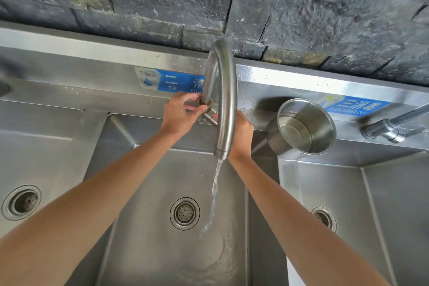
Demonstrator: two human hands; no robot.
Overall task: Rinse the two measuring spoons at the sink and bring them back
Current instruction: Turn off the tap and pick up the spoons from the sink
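A curved steel faucet runs a thin stream of water into the middle sink basin. My left hand is closed around the faucet's base collar. My right hand sits just behind the spout, closed on the short lever that sticks out from the base; its fingers are partly hidden by the spout. A deep steel measuring scoop holding some water stands on the ledge between the middle and right basins, its handle pointing left toward my right wrist. No second spoon is in sight.
Left basin with drain and right basin with drain flank the middle one, whose drain lies left of the stream. A second tap juts in at the right. Blue labels mark the steel backsplash under a dark stone wall.
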